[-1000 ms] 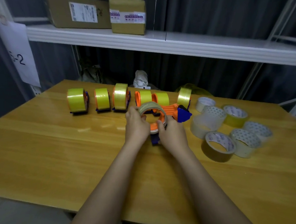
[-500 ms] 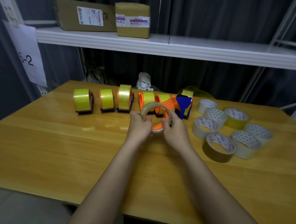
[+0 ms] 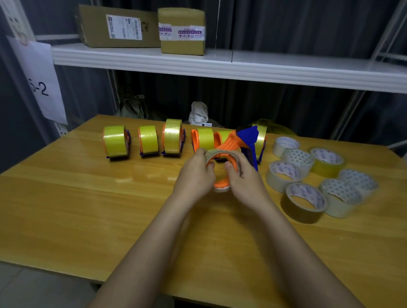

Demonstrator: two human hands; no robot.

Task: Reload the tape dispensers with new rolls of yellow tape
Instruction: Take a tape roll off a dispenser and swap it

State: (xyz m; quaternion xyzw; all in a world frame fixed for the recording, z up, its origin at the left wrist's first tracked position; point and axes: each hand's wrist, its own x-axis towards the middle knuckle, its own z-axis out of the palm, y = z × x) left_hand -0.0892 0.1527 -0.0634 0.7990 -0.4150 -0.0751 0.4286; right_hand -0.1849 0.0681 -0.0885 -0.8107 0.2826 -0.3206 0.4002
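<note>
While both hands are working above the middle of the table (image 3: 58,210), the left hand (image 3: 194,175) is pinching the tape roll (image 3: 218,154) at its left rim and the right hand (image 3: 243,177) is gripping its right side, seating it on the orange-and-blue dispenser (image 3: 241,140). Loaded dispensers (image 3: 146,139) are lining the far edge; spare rolls (image 3: 305,198) are clustering toward the right edge.

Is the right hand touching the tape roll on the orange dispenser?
Touching: the head view shows the right hand gripping the tape roll rim.
</note>
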